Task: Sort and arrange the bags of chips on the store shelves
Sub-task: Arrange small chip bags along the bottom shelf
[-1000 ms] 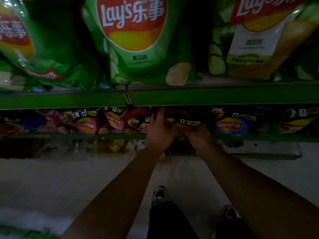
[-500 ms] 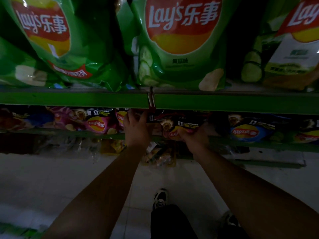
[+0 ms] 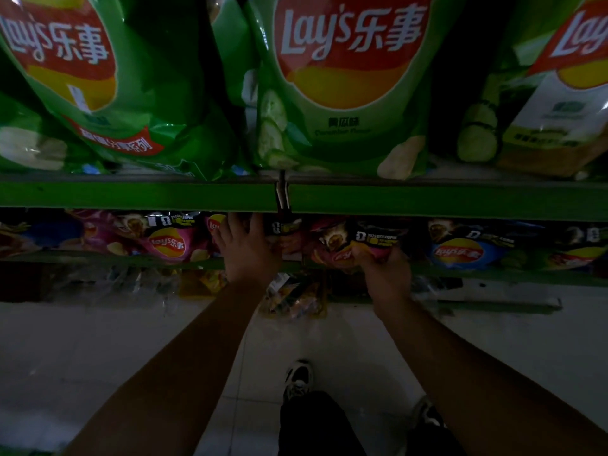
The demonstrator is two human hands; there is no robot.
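Below, green shelves (image 3: 427,200) of chip bags (image 3: 348,87) stand over pale floor tiles (image 3: 98,340).

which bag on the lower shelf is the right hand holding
The dark red bag just right of the shelf joint: the right hand pinches its lower edge. The pink bag and blue bag sit untouched.

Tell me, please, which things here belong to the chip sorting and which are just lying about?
Part of the job:
- left hand, spread on the lower-shelf bags
- right hand, gripping the dark red bag
- pink bag
- blue bag
- green bags on the upper shelf

Lying about:
- packets on the floor under the shelves
- shoes
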